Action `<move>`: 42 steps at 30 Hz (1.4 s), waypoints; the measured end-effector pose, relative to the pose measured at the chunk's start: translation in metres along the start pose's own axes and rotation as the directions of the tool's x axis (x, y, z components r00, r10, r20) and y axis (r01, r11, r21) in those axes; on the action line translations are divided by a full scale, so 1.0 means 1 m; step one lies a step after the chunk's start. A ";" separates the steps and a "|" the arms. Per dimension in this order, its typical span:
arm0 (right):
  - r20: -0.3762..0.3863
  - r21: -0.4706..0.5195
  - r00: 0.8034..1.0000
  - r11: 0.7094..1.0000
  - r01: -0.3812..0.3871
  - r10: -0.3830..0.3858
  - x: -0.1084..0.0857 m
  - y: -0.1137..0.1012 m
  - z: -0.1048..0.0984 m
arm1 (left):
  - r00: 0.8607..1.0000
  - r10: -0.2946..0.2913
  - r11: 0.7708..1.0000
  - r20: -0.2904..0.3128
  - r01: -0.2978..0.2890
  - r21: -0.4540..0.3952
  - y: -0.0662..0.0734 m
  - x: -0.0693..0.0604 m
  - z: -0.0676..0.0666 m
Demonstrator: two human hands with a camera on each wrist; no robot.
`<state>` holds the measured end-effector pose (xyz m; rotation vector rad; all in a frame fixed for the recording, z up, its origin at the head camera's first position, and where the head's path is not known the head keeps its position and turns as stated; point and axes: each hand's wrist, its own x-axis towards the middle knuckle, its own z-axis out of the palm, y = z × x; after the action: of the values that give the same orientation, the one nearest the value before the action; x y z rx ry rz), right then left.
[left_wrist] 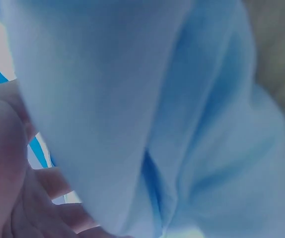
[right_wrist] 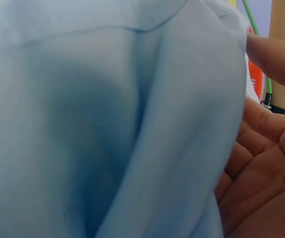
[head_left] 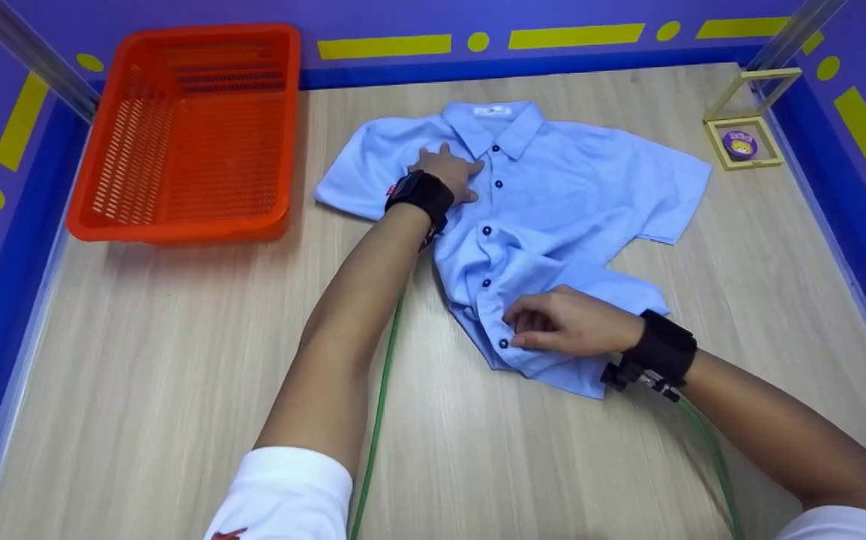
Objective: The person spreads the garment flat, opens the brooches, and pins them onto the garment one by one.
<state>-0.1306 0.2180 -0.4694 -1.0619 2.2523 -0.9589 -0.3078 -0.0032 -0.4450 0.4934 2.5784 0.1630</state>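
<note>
A light blue short-sleeved shirt (head_left: 579,187), with dark buttons, lies front up, its collar toward the back and its lower part creased and bunched. My left hand (head_left: 444,176) rests with spread fingers on the chest, left of the placket. Near the lowest button, my right hand (head_left: 571,322) touches the cloth with loosely bent fingers, thumb and index finger apart. Blue cloth (left_wrist: 98,99) fills most of the left wrist view beside the left hand (left_wrist: 33,198). In the right wrist view, folds of cloth (right_wrist: 192,114) partly cover the fingertips of the right hand (right_wrist: 266,148).
A red-orange plastic basket (head_left: 178,150) stands at the back left. At the back right is a small gold-framed box (head_left: 751,161) with its lid raised and a round purple item (head_left: 739,144) inside. Green cables (head_left: 382,405) run beside both arms. Blue walls border the wooden surface.
</note>
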 end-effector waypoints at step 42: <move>-0.080 -0.367 0.962 0.890 -0.271 0.259 0.136 0.055 -0.122 | 0.861 0.078 0.985 -0.502 -0.146 -0.097 0.002 -0.130 0.091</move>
<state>-0.3167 0.1825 -0.4470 -0.8542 2.5873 -0.4399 -0.1568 -0.0478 -0.4641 0.6187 3.0101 0.5667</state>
